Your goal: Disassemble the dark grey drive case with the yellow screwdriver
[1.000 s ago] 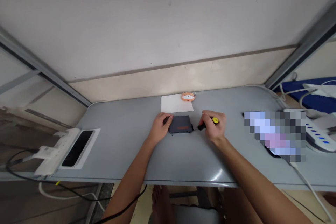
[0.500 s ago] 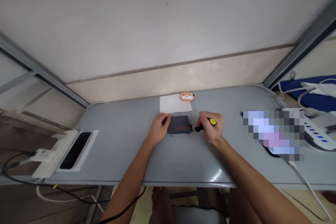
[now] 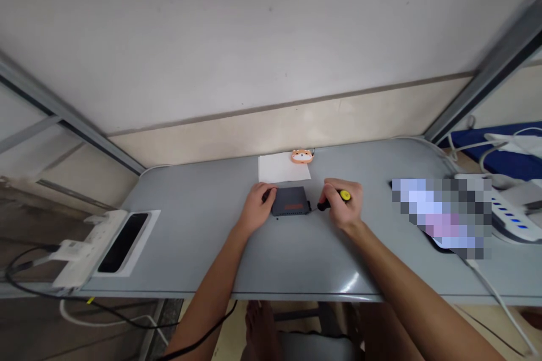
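Observation:
A flat dark grey box point(image 3: 290, 201) with red lettering lies on the desk in front of me. My left hand point(image 3: 257, 206) is closed against its left side, fingers gripping that edge. In my right hand point(image 3: 348, 210) is a screwdriver point(image 3: 323, 205) with a black and yellow handle, my fist wrapped round it. Its thin shaft points left and reaches the small black part on the box's right side; whether the tip touches cannot be made out. A tiny dark speck point(image 3: 277, 219) sits by the box's front left corner.
Behind the box lie white paper point(image 3: 277, 170) and an orange animal-faced case point(image 3: 302, 157). At left are a phone point(image 3: 122, 243) and a white power strip point(image 3: 70, 273). A pixelated device point(image 3: 440, 217) and a white charging hub point(image 3: 514, 223) with cables occupy the right.
My right hand has drawn slightly to the right with the screwdriver, and more of its shaft shows beside the box. My left hand and the box keep nearly the same place.

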The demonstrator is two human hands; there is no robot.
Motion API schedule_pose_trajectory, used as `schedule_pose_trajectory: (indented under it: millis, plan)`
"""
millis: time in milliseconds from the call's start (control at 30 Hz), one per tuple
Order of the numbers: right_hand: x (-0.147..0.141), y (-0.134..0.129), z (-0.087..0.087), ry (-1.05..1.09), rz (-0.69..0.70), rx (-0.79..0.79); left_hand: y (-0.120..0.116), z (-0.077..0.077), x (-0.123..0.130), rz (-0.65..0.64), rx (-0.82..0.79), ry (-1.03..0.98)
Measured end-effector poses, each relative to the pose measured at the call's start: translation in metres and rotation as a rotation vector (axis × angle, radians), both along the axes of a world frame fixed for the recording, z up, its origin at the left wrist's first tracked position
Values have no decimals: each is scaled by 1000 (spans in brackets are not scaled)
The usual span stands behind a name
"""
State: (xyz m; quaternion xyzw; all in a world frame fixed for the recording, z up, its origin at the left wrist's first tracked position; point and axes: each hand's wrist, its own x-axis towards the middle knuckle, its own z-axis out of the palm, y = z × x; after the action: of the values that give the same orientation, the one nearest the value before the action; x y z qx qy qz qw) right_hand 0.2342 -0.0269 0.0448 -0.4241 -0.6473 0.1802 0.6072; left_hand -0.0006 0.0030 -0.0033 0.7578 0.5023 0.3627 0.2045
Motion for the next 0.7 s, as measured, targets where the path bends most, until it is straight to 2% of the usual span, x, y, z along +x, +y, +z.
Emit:
schedule_pose_trajectory:
  millis: [700]
  plan:
    - [4,0,1,45,3,-38,-1,-1,1,-7,-16,-43]
